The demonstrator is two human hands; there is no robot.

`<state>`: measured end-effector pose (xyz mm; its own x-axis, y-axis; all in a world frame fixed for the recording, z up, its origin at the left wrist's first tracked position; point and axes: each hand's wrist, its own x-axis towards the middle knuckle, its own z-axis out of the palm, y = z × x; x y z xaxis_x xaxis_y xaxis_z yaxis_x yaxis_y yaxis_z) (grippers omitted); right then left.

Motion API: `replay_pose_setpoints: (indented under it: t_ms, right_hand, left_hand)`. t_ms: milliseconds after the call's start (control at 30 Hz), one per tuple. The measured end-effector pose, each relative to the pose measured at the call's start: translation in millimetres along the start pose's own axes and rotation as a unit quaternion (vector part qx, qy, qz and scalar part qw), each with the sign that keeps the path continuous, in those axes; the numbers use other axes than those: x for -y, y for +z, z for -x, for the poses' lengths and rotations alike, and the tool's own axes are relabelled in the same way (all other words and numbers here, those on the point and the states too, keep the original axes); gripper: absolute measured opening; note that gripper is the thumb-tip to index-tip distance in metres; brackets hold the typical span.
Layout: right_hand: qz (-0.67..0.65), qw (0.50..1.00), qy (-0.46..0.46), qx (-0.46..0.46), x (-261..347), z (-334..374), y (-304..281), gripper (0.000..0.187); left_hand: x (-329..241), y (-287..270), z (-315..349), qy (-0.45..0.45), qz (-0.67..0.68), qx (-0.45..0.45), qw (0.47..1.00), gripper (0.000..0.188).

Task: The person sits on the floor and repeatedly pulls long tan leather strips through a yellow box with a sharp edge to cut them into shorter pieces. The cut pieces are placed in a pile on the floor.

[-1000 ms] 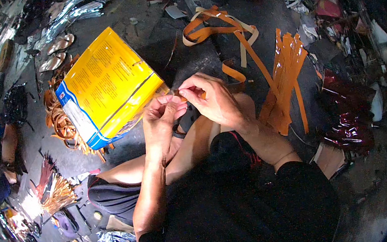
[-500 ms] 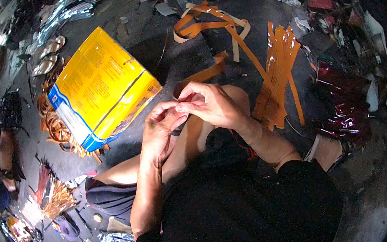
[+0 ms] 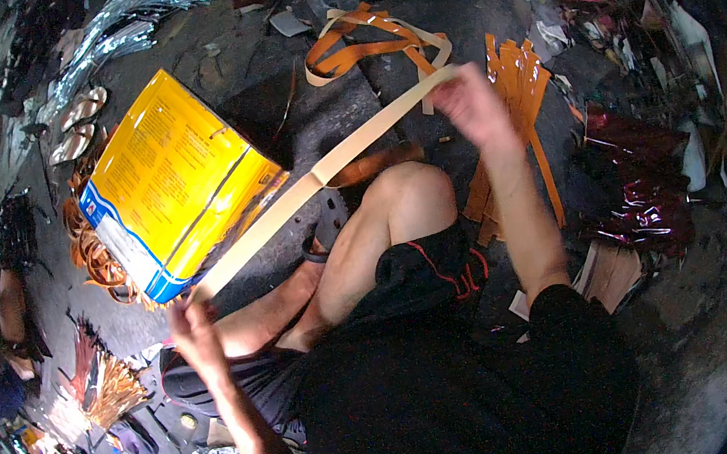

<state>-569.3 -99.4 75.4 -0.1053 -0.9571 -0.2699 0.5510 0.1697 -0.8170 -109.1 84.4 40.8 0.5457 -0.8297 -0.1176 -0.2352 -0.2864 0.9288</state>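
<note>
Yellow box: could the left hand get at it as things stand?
Probably not freely: the left hand grips one end of the tan strip, pulled taut to the right hand. The yellow box lies close, nothing between.

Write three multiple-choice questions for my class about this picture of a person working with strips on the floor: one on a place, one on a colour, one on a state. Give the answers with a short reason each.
1. Where does the yellow box lie?
A. To the person's left, behind the stretched strip
B. On the person's lap
C. To the right of the person's right hand

2. What colour is the bundle of straight strips beside the right hand?
A. Green
B. Orange
C. White

3. How is the tan strip held?
A. Rolled into a coil
B. Lying loose on the floor
C. Pulled out straight between both hands

Answers: 1 A, the box sits left of the bare knee with the strip crossing in front of it. 2 B, the bundle is plainly orange. 3 C, the left hand grips one end and the right hand the other.
</note>
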Motion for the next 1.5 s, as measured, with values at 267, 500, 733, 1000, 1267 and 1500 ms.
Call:
replay_pose_setpoints:
  t_ms: [267, 500, 733, 1000, 1267, 1500]
  right_hand:
    - [-0.007, 0.95, -0.096, -0.297, 78, -87, -215, 0.043]
    - [0.201, 0.955, -0.128, 0.179, 122, -101, -34, 0.035]
    - [0.136, 0.967, -0.183, 0.112, 104, -118, 6, 0.037]
    - [0.816, 0.504, -0.189, -0.209, -73, -73, -159, 0.038]
    - [0.715, 0.654, -0.158, -0.191, 12, -61, -80, 0.027]
    - [0.598, 0.742, -0.127, 0.277, 75, 43, 78, 0.022]
  left_hand:
    - [40, -133, -27, -0.037, -0.16, -0.051, 0.985, 0.028]
    - [-193, 81, -24, 0.143, 0.092, 0.314, 0.934, 0.015]
    - [-254, 157, -106, 0.349, 0.099, 0.103, 0.926, 0.029]
    - [-169, 144, -53, 0.222, 0.095, 0.248, 0.938, 0.027]
    - [-140, 149, -18, 0.063, 0.179, 0.349, 0.918, 0.024]
    - [-156, 176, 9, 0.068, 0.157, 0.351, 0.921, 0.055]
